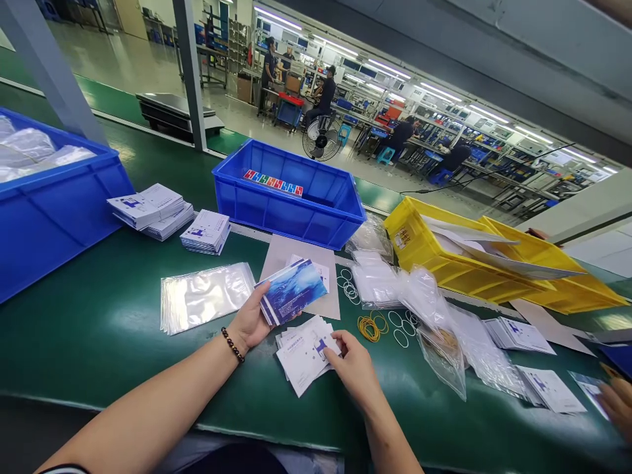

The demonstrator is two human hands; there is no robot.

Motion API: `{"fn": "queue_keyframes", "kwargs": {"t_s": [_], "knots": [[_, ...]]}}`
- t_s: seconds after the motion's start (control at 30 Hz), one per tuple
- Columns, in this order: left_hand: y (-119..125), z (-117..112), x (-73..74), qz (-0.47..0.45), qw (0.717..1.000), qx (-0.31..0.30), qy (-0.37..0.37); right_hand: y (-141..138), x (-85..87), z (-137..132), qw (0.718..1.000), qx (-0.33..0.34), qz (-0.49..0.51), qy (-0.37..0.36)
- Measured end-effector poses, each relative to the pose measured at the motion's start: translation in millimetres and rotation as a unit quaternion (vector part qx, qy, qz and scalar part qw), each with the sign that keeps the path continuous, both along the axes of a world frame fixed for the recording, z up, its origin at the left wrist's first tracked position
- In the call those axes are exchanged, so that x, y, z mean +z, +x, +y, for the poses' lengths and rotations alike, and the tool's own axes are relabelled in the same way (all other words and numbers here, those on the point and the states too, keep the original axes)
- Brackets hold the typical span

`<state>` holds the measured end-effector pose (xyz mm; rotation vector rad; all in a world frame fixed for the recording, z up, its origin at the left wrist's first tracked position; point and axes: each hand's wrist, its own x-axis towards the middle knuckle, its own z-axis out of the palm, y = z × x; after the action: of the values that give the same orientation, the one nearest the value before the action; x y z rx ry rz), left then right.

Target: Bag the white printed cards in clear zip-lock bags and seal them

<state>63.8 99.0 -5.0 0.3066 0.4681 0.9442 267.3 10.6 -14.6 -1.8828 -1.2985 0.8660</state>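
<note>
Head view: two grips at once

Your left hand (253, 320) grasps a glossy blue printed paper sheaf (296, 289) by one end — likely keeping its face clear. Your right hand (356, 365) pinches white, purple-printed paper leaflets (303, 359) on the smooth green tabletop (247, 398) — loosely overlapped, probably leaving edges easy to catch.

A factory floor: a green desk (123, 355) carries a blue bin (291, 220) and yellow bins (429, 253); beyond, people in dark clothes (326, 95) sit or stand by cluttered workstation rows under tube lights (340, 47), near a fan (320, 139). The distant equipment, perhaps for assembly, is too small to tell.
</note>
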Motion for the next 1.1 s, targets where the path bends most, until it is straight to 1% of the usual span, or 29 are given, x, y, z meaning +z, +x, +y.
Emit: {"fn": "queue_keyframes", "kwargs": {"t_s": [0.03, 0.07, 0.1, 0.13, 0.2, 0.27, 0.3, 0.33, 0.37, 0.4, 0.47, 0.5, 0.53, 0.57, 0.6, 0.63, 0.7, 0.73, 0.77, 0.8, 0.83, 0.87, 0.9, 0.93, 0.97, 1.0, 1.03, 1.07, 1.1], "knots": [[-0.2, -0.1, 1.1, -0.003, 1.0, -0.001, 0.003, -0.4, -0.5, -2.3, 0.998, -0.006, -0.051, 0.021], [-0.1, -0.7, 1.6, -0.008, 1.0, -0.006, 0.005, -1.8, -0.5, -3.5, 0.996, -0.013, -0.08, 0.046], [0.2, -1.5, 1.4, -0.014, 1.0, -0.014, 0.006, -4.3, -0.2, -3.6, 0.994, -0.018, -0.08, 0.07], [0.7, -2.6, 0.4, -0.016, 1.0, -0.023, 0.004, -7.6, 0.3, -2.4, 0.995, -0.019, -0.052, 0.084], [1.9, -5.1, -3.1, -0.005, 0.999, -0.042, -0.008, -15.6, 1.5, 3.0, 0.994, -0.013, 0.068, 0.084], [3.0, -7.4, -7.1, 0.013, 0.998, -0.066, -0.02, -22.6, 2.5, 9.9, 0.976, -0.012, 0.21, 0.063], [3.3, -8.2, -8.8, 0.017, 0.997, -0.077, -0.022, -24.6, 2.8, 12.6, 0.964, -0.019, 0.259, 0.057], [3.5, -8.7, -9.9, 0.019, 0.996, -0.086, -0.024, -25.2, 3.3, 14.2, 0.956, -0.032, 0.285, 0.063], [3.5, -8.8, -10.4, 0.019, 0.996, -0.088, -0.028, -24.2, 4.0, 14.1, 0.954, -0.05, 0.284, 0.087], [3.1, -8.4, -10.3, 0.018, 0.996, -0.081, -0.034, -21.8, 5.2, 12.4, 0.954, -0.071, 0.261, 0.129], [1.5, -5.9, -8.9, 0.014, 0.998, -0.051, -0.043, -14.3, 9.2, 4.4, 0.948, -0.094, 0.163, 0.257], [0.2, -3.8, -8.0, 0.008, 0.999, -0.034, -0.042, -10.5, 12.0, -1.2, 0.937, -0.085, 0.095, 0.326], [-1.4, -1.4, -7.1, -0.002, 0.999, -0.015, -0.038, -7.4, 15.1, -6.9, 0.922, -0.051, 0.019, 0.384], [-3.1, 1.1, -6.3, -0.014, 0.999, 0.002, -0.032, -5.5, 18.1, -12.4, 0.905, 0.004, -0.059, 0.422], [-4.7, 3.4, -5.7, -0.024, 0.999, 0.015, -0.03, -5.1, 20.7, -17.1, 0.886, 0.075, -0.132, 0.439], [-6.1, 5.2, -5.1, -0.028, 0.999, 0.023, -0.032, -6.0, 22.6, -20.9, 0.867, 0.153, -0.195, 0.433], [-7.5, 7.0, -3.9, -0.025, 0.998, 0.03, -0.042, -10.2, 23.2, -25.5, 0.84, 0.287, -0.272, 0.372], [-7.5, 6.8, -3.2, -0.018, 0.998, 0.029, -0.047, -12.4, 22.1, -26.5, 0.836, 0.332, -0.286, 0.33], [-6.9, 6.0, -2.3, -0.01, 0.998, 0.029, -0.051, -13.8, 20.1, -26.7, 0.841, 0.359, -0.285, 0.289], [-6.0, 4.8, -1.5, -0.001, 0.998, 0.03, -0.057, -14.4, 17.7, -26.0, 0.852, 0.369, -0.271, 0.255], [-4.8, 3.3, -0.8, 0.01, 0.997, 0.029, -0.064, -13.9, 15.1, -24.5, 0.869, 0.361, -0.248, 0.232], [-3.5, 1.7, -0.5, 0.021, 0.997, 0.024, -0.072, -12.9, 12.6, -21.8, 0.892, 0.331, -0.217, 0.218], [-2.2, 0.1, -0.6, 0.031, 0.996, 0.015, -0.08, -11.6, 10.5, -17.9, 0.92, 0.281, -0.176, 0.209], [-1.0, -1.3, -1.2, 0.04, 0.995, 0.003, -0.087, -10.6, 9.0, -12.8, 0.947, 0.213, -0.124, 0.204], [0.1, -2.5, -2.2, 0.046, 0.995, -0.011, -0.09, -10.2, 8.3, -6.9, 0.969, 0.14, -0.06, 0.196], [1.0, -3.6, -3.7, 0.049, 0.994, -0.027, -0.09, -10.5, 8.3, -0.3, 0.98, 0.071, 0.013, 0.185], [1.7, -4.5, -5.5, 0.049, 0.994, -0.042, -0.086, -11.6, 9.0, 6.4, 0.981, 0.019, 0.089, 0.17], [2.3, -5.2, -7.4, 0.049, 0.994, -0.056, -0.079, -13.1, 10.3, 12.6, 0.975, -0.017, 0.16, 0.152], [2.7, -5.7, -9.1, 0.047, 0.994, -0.069, -0.071, -14.7, 11.9, 17.8, 0.966, -0.037, 0.219, 0.133]]}}
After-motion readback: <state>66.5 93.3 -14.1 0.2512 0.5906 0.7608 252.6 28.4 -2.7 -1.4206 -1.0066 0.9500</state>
